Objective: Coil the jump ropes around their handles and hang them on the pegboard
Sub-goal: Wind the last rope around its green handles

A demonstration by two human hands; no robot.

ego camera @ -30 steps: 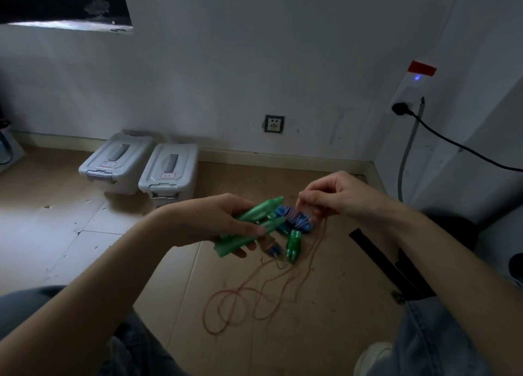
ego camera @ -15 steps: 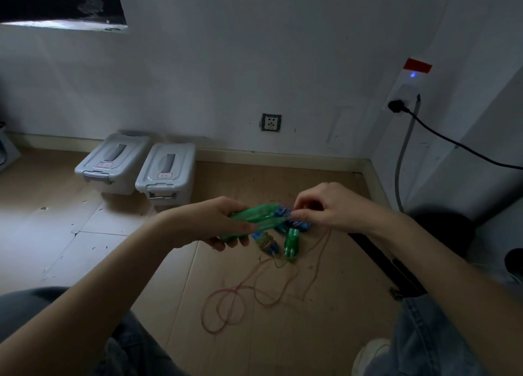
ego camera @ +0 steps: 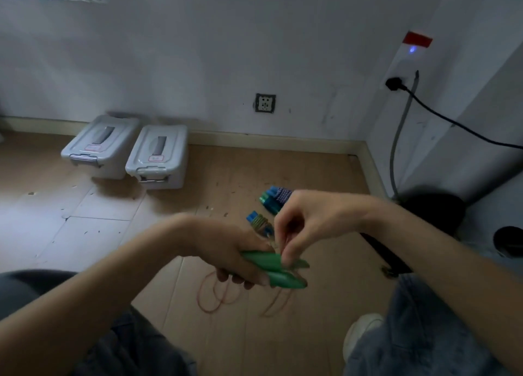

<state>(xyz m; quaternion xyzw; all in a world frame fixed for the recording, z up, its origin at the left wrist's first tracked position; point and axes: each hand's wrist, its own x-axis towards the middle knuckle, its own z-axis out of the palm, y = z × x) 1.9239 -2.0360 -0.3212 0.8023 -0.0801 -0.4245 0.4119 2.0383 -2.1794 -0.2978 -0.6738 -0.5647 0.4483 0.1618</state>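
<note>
Left-hand grip (ego camera: 237, 258) around two green handles (ego camera: 276, 269)

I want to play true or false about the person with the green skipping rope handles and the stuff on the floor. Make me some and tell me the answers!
1. The left hand holds the two green plastic jump rope handles. True.
2. The thin reddish rope is fully wound round the handles. False: loops of it lie loose on the wooden floor.
3. The right hand rests flat on the floor. False: it is raised, its fingertips pinching at the green handles.
4. Two grey plastic lidded boxes stand side by side near the white wall. True.
5. The black cable is unplugged. False: its plug sits in a wall socket.
</note>
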